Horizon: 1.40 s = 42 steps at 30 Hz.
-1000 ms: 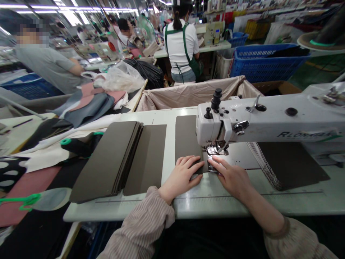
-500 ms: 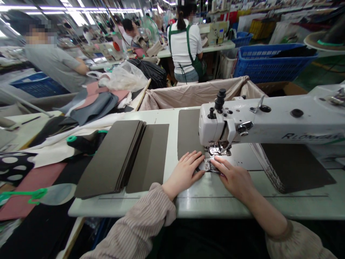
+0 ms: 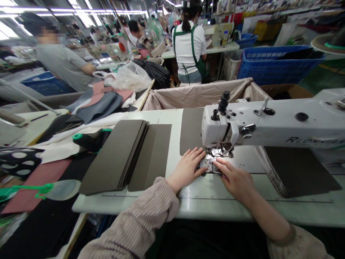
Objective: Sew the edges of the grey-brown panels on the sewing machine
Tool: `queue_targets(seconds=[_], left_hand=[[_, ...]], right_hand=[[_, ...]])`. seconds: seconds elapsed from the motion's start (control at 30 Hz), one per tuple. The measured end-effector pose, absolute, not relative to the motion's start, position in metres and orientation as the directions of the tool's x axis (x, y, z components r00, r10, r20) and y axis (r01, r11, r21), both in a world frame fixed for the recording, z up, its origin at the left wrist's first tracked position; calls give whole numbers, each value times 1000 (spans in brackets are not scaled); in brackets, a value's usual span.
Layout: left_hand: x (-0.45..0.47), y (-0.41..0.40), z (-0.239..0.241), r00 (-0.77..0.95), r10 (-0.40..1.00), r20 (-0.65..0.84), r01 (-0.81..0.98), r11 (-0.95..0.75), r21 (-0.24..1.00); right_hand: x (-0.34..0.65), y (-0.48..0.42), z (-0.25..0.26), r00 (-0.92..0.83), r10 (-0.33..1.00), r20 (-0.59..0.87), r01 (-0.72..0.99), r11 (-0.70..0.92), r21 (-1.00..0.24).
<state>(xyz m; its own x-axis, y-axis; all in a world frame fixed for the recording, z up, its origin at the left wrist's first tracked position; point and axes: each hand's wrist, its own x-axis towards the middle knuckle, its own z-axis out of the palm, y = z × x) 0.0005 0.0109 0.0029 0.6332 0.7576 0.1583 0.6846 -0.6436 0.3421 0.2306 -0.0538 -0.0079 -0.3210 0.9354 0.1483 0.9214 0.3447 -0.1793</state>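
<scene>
I'm watching the left hand (image 3: 188, 167), fingers slightly spread, resting on the near edge of the brown sheet (image 3: 191, 131), likely steadying it under the sewing machine (image 3: 269, 126). The right hand (image 3: 238, 182), fingers nearly together, is lying by the metal plate (image 3: 209, 166). A stack (image 3: 113, 154) is sitting handily leftward.

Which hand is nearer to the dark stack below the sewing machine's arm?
Right. The right hand is left of the stack, apart from it; the left hand is farther left, beyond the right hand.
</scene>
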Motion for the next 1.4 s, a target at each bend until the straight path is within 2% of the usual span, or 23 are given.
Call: queue_targets(seconds=[0.33, 0.83, 1.23, 1.4], left_hand=[[5, 15, 0, 608, 770, 192, 706, -636, 313], [5, 15, -1, 596, 774, 217, 697, -632, 338], [6, 19, -7, 580, 772, 260, 714, -636, 293], [10, 3, 8, 545, 799, 256, 755, -600, 265]], right_hand=[[230, -54, -8, -312, 938, 150, 923, 336, -188], [230, -54, -7, -310, 938, 155, 919, 337, -203], [227, -55, -4, -277, 942, 188, 916, 318, -243], [227, -59, 0, -253, 940, 228, 914, 309, -261]])
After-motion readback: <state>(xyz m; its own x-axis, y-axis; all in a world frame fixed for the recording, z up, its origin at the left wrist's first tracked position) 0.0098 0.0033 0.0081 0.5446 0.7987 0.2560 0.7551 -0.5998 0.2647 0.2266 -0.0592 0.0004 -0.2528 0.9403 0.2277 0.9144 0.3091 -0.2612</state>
